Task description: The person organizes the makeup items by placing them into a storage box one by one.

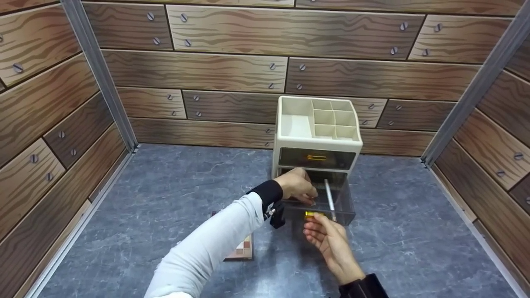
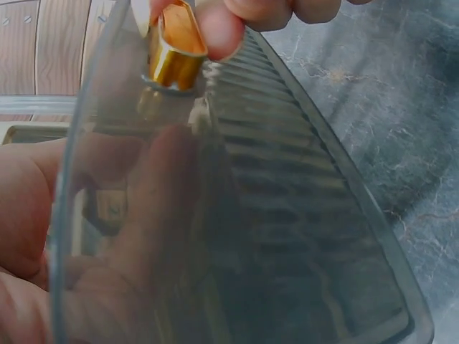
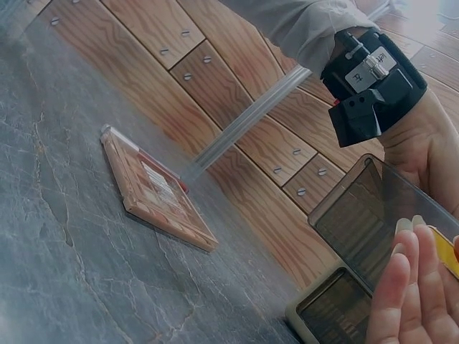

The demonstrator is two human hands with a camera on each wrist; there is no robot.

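Observation:
A cream desktop organizer has its lower smoked-clear drawer pulled out. My right hand pinches the gold drawer handle between thumb and fingers, the palm turned upward. Inside the drawer, my left hand reaches down with loosely bent fingers. Through the see-through front panel, those fingers show with no thing visible between them. A slim white stick lies lengthwise in the drawer, right of the left hand.
An eyeshadow palette lies on the grey marbled floor, partly covered by the left sleeve in the head view. A thin pen-like item with a red tip lies along its edge. The upper drawer is closed. Wood-patterned walls enclose the space.

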